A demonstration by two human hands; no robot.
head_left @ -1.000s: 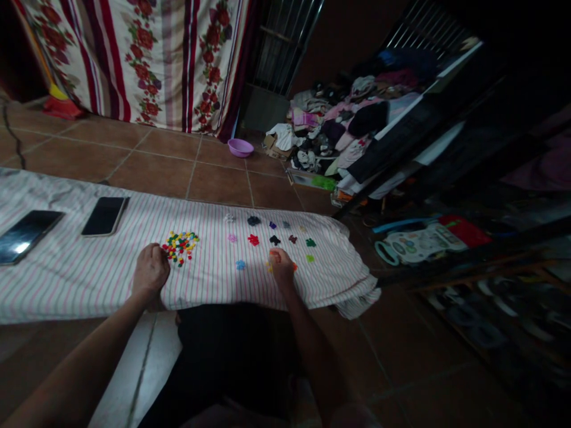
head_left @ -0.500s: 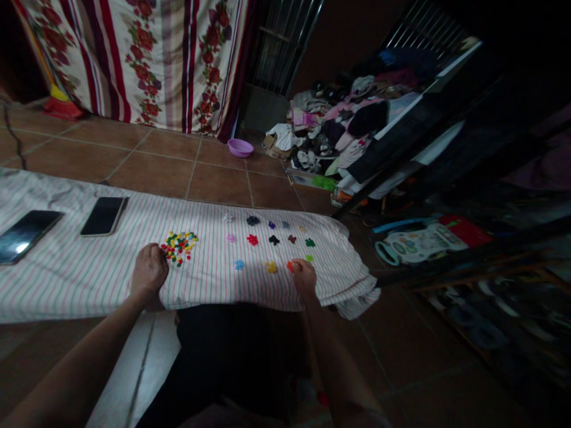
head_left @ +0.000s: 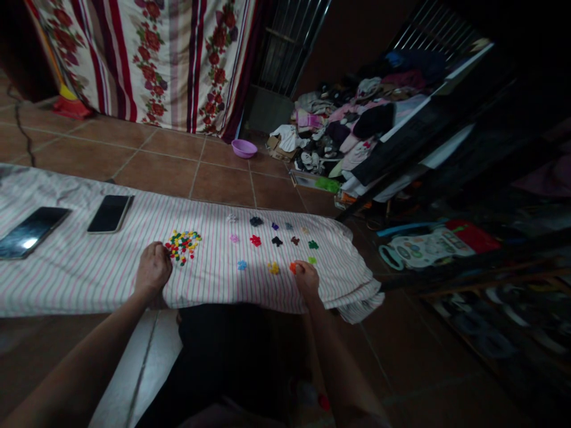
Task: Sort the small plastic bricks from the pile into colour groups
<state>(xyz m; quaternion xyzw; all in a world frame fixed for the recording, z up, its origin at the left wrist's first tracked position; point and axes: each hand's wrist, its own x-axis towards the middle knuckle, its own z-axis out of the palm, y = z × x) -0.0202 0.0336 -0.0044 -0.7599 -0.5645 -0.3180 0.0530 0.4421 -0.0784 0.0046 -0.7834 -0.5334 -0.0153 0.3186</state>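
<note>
Head view shows orange pieces [head_left: 292,267] touching right fingers [head_left: 302,268].

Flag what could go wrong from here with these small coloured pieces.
The right hand, at the orange pieces and close to the light green pieces, could nudge the two colours together.
The left hand sits at the edge of the mixed pile; a shift might scatter it.
These groups rest on the striped cloth, so a tug could disturb them.

A broad lane is left between the mixed pile [head_left: 183,245] and the blue cluster [head_left: 241,265]. Passage rightward from the left hand [head_left: 154,266] is obstructed by the mixed pile; leftward from the right hand [head_left: 307,277], by the orange pieces [head_left: 292,267].
</note>
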